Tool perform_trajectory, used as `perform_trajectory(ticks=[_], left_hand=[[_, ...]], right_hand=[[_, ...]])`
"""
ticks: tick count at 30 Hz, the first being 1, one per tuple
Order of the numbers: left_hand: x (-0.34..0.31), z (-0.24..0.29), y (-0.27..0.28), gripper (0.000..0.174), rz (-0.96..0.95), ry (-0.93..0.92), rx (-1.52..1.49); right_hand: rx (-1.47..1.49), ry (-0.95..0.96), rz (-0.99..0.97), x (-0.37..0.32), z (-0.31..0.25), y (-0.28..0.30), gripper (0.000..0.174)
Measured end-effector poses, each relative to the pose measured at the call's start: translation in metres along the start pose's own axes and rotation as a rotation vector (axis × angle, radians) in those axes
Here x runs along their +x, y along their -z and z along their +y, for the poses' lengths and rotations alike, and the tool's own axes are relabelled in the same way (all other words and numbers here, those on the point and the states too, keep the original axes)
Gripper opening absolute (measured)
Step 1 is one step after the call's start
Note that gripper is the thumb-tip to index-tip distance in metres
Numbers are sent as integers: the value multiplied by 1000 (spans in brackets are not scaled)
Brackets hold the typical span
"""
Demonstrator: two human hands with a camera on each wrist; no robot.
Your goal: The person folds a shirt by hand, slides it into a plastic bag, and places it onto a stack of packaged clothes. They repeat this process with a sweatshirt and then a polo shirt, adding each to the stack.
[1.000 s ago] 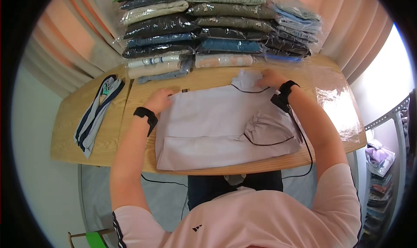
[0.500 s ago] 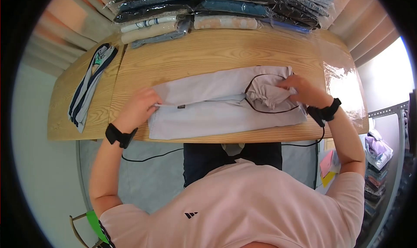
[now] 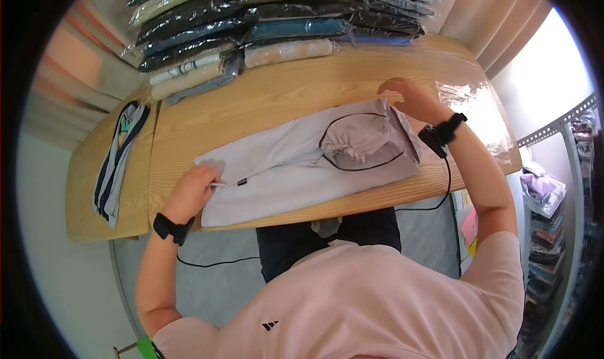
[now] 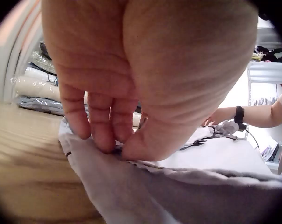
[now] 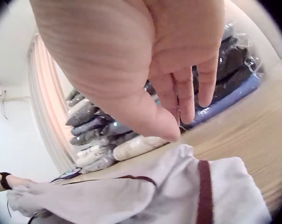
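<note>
A pale grey-lilac garment, folded into a long strip with dark piping and a gathered part at its right end, lies slanted on the table. At its left end, the left hand pinches the cloth near a small black label. The left wrist view shows that hand's thumb and fingertips closed on the fabric edge. Just beyond the upper right corner is the right hand, its fingers extended. In the right wrist view the right hand hovers over the garment with nothing held.
Stacks of bagged folded clothes stand along the table's back. A striped dark-and-light garment lies at the left. Clear plastic bags lie at the right of the table. A cable hangs from the right wrist device.
The garment went from a wide fold to a narrow strip, then tilted in view. The right hand has let go of its right end and moved up off it; the left hand still pinches the left end.
</note>
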State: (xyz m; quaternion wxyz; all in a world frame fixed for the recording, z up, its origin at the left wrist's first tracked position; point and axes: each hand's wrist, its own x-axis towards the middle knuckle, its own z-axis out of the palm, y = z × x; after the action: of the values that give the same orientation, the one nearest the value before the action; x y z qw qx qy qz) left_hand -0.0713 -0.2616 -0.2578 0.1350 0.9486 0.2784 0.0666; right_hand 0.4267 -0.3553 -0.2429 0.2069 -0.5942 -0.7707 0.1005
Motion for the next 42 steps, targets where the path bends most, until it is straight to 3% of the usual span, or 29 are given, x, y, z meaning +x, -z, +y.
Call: perform_trajectory(ticks=[3,5,6,10,12,13,15,16,18,19,21,24,28,30,31,33,36,37,38,42], left_hand=[[2,5,0,18,15,-10,-26],[2,5,0,18,3,28,-35],[2,7,1,17,7,35,-35],[1,5,1,19,8,49,-32],[3,8,1,15,-2,64,-21],[3,8,1,15,-4,59,-22],[3,7,-1,14,1,84,-29],[3,6,-2,14,0,81,-30],[2,6,-4,15,40,83,-39],[3,6,-4,15,37,80,-41],[4,6,-3,16,-5,103,-34],[2,3,-6,18,11,110,-29],[-1,3,-6,19,31,93,-17],[-3,0,-10,21,59,70,-11],[-3,0,-11,21,53,75,-13],[-2,1,-12,20,48,111,-28],[1,8,-9,25,39,97,-11],[1,9,-9,25,29,109,-17],[1,9,-8,30,36,92,-6],[-15,-6,-10,38,37,137,23]], right_hand=[[91,-5,-24,10,8,-4,37],[-1,-193,-209,13,-5,2,29],[81,-197,-224,17,10,-6,17],[105,-281,-235,19,39,-13,16],[223,-482,-247,17,46,-12,13],[222,-487,-244,15,47,-10,13],[59,-783,-132,12,46,-2,14],[58,-785,-131,10,48,-3,14],[167,-394,72,3,49,-6,13],[168,-399,72,3,47,-9,13],[343,-192,128,10,40,-18,13],[362,-260,10,20,45,-29,15],[244,-304,-8,28,38,-29,16],[-22,-596,18,26,26,-21,14],[-18,-597,10,25,28,-24,14],[-37,-287,254,21,36,-29,16],[45,-38,134,10,-41,-22,30],[-72,-12,43,1,-57,-33,37],[-272,120,109,-14,-77,-43,40],[-302,0,-71,-62,-113,-85,49]])
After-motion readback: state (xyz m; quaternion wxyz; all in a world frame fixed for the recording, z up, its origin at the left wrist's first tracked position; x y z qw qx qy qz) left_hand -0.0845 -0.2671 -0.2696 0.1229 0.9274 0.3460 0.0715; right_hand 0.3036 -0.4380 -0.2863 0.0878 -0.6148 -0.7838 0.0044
